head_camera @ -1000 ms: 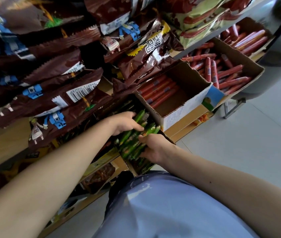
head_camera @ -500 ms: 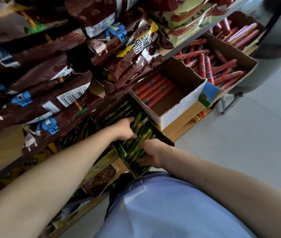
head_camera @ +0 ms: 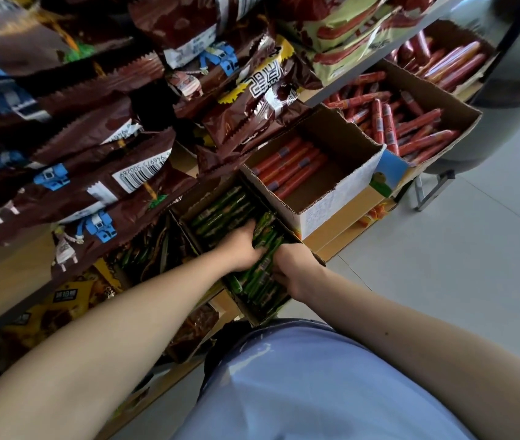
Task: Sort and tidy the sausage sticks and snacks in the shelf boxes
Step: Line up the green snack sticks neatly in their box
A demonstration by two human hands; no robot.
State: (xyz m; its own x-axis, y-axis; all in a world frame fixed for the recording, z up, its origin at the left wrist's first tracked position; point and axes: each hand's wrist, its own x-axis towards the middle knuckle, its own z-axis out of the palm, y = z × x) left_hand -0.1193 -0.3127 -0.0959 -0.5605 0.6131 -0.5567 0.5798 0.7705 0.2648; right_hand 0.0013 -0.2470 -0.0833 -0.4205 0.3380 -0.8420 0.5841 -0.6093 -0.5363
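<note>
Hiding left grip point(head_camera: 242, 247), right grip point(head_camera: 294, 265): sticks point(head_camera: 257, 282)

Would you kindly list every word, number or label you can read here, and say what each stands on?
"6946975500289": under the barcode on a brown snack packet, upside down in view.
Large white Chinese characters on another brown packet: too stylised to read.
Characters on the yellow packet: blurred.
Print on the white box and on the green sausage sticks: too small.
</note>
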